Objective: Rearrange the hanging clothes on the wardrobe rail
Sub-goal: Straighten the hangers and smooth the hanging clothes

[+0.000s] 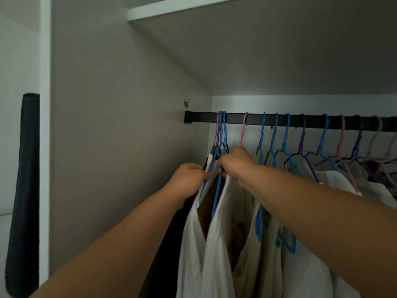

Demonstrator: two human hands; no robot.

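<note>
Gripping the white garment [191, 233] at its shoulder, the left hand [186, 181] curls closed; the right hand [235, 163] pinches the blue hanger [217, 190] just beside it — both below the black rail [300, 121], near its left end bracket [188, 120].

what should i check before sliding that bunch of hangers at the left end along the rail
1. Left hand has a grip on the white garment at the bunch of blue and purple plastic hangers: ok.
2. Right hand holds the hanger necks: cannot tell, its fingers are hidden behind the knuckles.
3. Bunch's hooks sit over the black metal rail: ok.
4. Free rail between the bunch and the pink plastic hanger: ok, a gap shows.
5. Room leftward: not ok, the bunch is already near the rail's end bracket.
6. Garments fully on their hangers: cannot tell, the shoulders are partly covered.
</note>
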